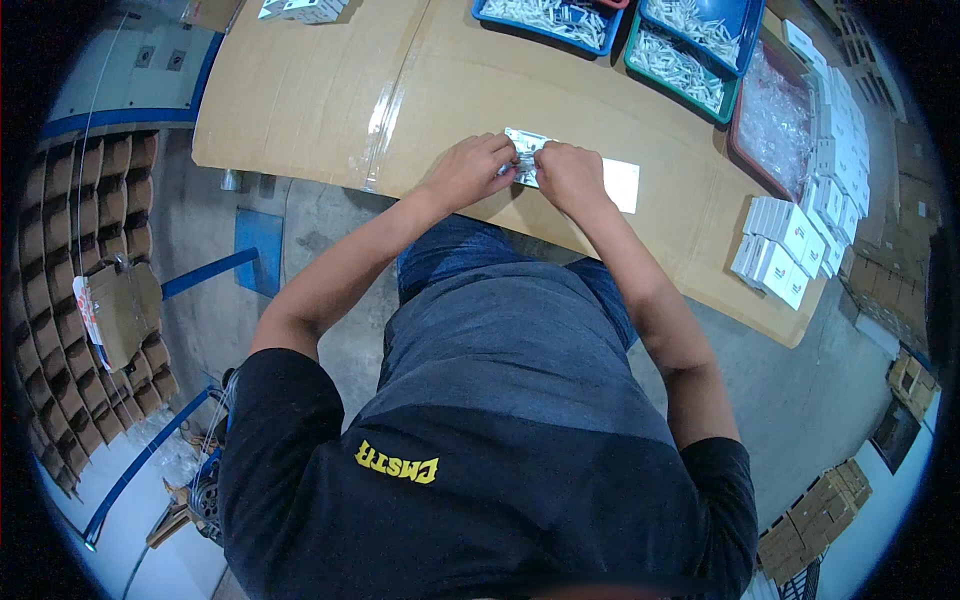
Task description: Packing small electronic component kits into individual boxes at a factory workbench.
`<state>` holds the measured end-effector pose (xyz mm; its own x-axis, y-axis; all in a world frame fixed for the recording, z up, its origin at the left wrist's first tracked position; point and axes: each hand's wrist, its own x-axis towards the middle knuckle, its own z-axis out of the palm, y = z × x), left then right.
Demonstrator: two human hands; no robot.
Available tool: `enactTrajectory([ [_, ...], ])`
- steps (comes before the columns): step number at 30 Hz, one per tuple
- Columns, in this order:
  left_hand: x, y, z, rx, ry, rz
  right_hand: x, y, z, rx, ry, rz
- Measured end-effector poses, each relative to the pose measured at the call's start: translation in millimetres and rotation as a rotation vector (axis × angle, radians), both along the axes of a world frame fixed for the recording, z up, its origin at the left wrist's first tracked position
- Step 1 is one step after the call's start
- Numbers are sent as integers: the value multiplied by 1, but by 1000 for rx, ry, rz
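Note:
Close to the table's near edge, both hands are at work on a small white-and-silver piece (526,143), which looks like an open carton or tray with a shiny inside. My left hand (472,172) has its fingers curled in at the piece's left side. From the right, my right hand (572,180) comes down with its fingers bent and pinched onto the piece. A plain white panel (622,186) sticks out beyond my right hand; whether it belongs to the same piece I cannot tell. Fingertips and anything small between them are hidden.
Cardboard covers the table (300,100). At the far side stand a blue tray (606,42), a green tray (632,66) and another blue tray (745,60), holding small white parts. A reddish tray (742,150) holds clear plastic bags. Stacked white boxes (785,250) line the right edge.

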<state>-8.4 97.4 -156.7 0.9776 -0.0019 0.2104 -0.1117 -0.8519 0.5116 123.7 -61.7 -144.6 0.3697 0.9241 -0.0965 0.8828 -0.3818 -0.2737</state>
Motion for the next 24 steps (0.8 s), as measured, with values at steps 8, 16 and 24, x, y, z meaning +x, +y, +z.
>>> enactTrajectory([
  [8, -6, -1, 3, -46, 17, 17, -10, -8, 8, 48, 79, -158],
  [16, -5, -15, -1, -6, 91, 118, -11, -18, 8, 70, 104, -209],
  [24, -5, -13, -1, -50, -52, 279, -15, -47, 3, 346, 309, -364],
])
